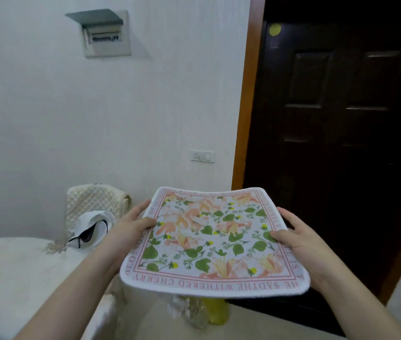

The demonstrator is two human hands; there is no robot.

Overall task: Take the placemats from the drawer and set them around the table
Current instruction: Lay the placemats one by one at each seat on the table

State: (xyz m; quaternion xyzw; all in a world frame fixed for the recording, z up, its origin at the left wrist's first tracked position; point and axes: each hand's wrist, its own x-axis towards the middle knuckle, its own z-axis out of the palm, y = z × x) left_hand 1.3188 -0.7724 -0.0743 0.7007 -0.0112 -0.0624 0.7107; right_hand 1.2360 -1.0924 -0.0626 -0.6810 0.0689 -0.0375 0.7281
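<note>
A square floral placemat [209, 241] with a white rim, pink border lettering and green leaves is held flat in the air in front of me. My left hand [130, 224] grips its left edge, thumb on top. My right hand [290, 231] grips its right edge the same way. The table [10, 266], covered in a white cloth, lies at the lower left, to the left of the placemat. No drawer is in view.
A quilted cream chair back [96, 200] stands against the white wall, with a white-and-black bag [91, 229] beside it. A dark wooden door [336, 119] fills the right. Under the placemat lie a yellow object [216, 312] and a clear bag on a pale surface.
</note>
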